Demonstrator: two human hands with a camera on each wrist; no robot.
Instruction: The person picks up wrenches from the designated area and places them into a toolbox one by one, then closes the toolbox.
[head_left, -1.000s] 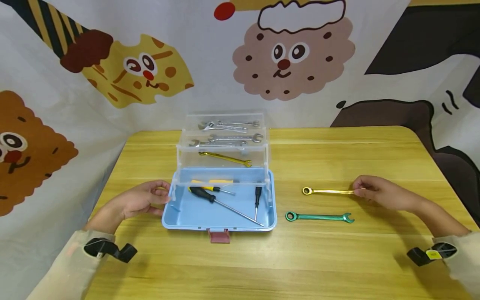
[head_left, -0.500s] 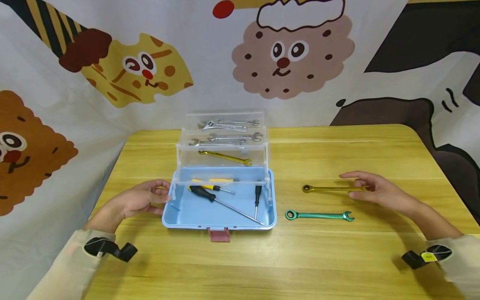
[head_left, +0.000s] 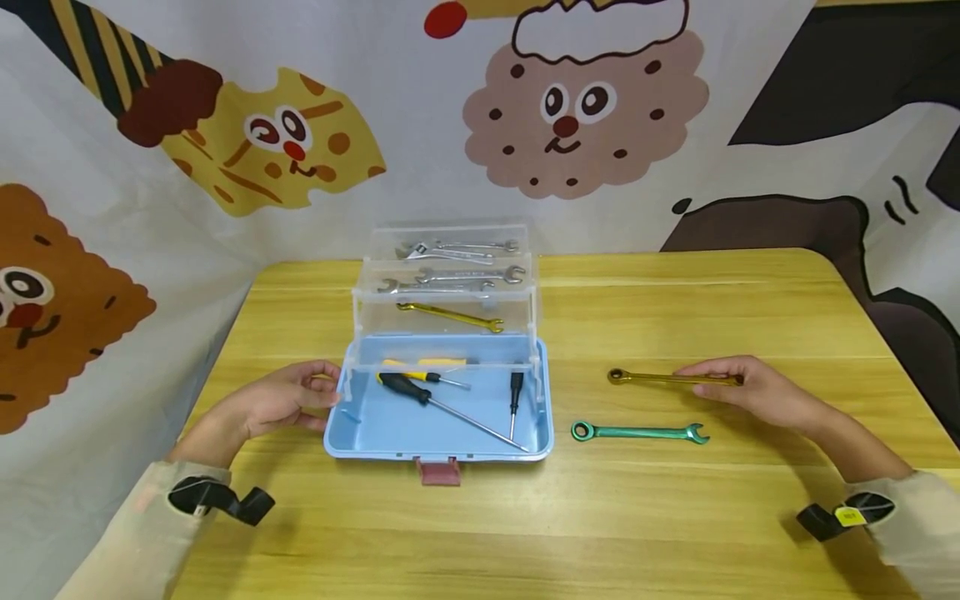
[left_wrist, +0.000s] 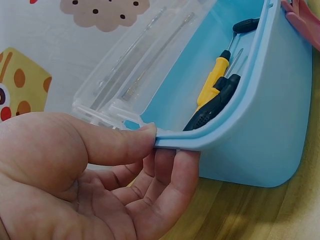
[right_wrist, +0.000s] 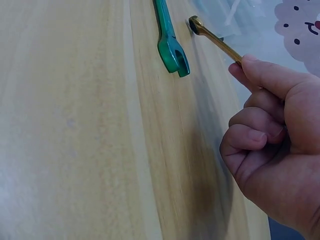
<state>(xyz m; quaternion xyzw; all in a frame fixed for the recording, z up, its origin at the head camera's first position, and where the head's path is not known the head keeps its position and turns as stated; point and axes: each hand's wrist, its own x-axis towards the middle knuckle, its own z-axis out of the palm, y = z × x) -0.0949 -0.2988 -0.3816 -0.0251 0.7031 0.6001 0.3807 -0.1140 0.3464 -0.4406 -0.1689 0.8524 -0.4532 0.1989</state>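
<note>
My right hand (head_left: 757, 392) pinches a gold combination wrench (head_left: 652, 377) between thumb and forefinger, its ring end pointing left. The other fingers curl into the palm in the right wrist view, where the gold wrench (right_wrist: 220, 44) slants away from the fingertips. A green combination wrench (head_left: 637, 432) lies on the table nearer the front. My left hand (head_left: 292, 398) grips the left rim of an open blue toolbox (head_left: 352, 437). In the left wrist view the thumb of that hand (left_wrist: 120, 180) presses on the rim, with fingers underneath.
Clear stepped trays (head_left: 382, 312) stand raised over the toolbox's back, bearing several silver wrenches (head_left: 471, 275) and a gold one (head_left: 450, 317). Inside the box lie a long black screwdriver (head_left: 405, 387), a small black one (head_left: 516, 392) and yellow-handled ones. A pink latch (head_left: 438, 473) hangs in front.
My right hand has shifted left along the gold wrench. Its forefinger stuck out half a second ago and now pinches the wrench nearer the middle. My left hand has stayed on the toolbox rim.
</note>
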